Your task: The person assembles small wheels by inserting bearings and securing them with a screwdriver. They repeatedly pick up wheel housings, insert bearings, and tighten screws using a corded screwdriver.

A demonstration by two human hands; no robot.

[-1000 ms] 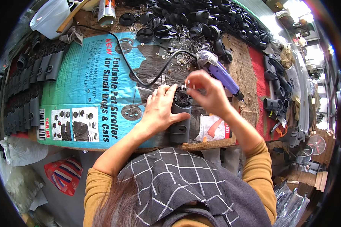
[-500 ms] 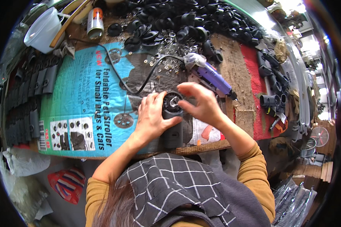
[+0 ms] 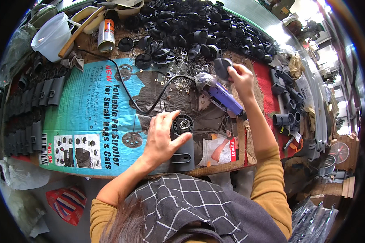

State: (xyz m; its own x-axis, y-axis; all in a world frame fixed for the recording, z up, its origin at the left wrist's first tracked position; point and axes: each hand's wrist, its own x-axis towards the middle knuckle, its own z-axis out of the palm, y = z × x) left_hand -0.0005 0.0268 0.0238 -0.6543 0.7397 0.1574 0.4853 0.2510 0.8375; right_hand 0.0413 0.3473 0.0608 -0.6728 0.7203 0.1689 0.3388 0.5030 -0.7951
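Observation:
My left hand (image 3: 161,135) steadies a black plastic housing (image 3: 183,156) lying on a printed cardboard sheet, fingers along its left side and thumb across its body. A metal coil spring (image 3: 184,124) sits in the ribbed round end of this housing. Farther off and to the right, my right hand (image 3: 242,82) pinches a round black plastic cap (image 3: 222,68), lifted near the pile of similar parts. Below it rests a purple electric screwdriver (image 3: 225,99) with a black cord.
Many black caps (image 3: 190,22) lie heaped at the back, with loose springs and washers (image 3: 174,83) before them. A spray can (image 3: 106,36), a white bucket (image 3: 52,36) and a wooden-handled tool (image 3: 80,32) stand back left. Black housings fill the left edge (image 3: 34,93) and right side (image 3: 286,93).
My right hand has left the housing's round end and moved far right, now holding a black cap. The spring shows uncovered in the housing, where my left hand stays.

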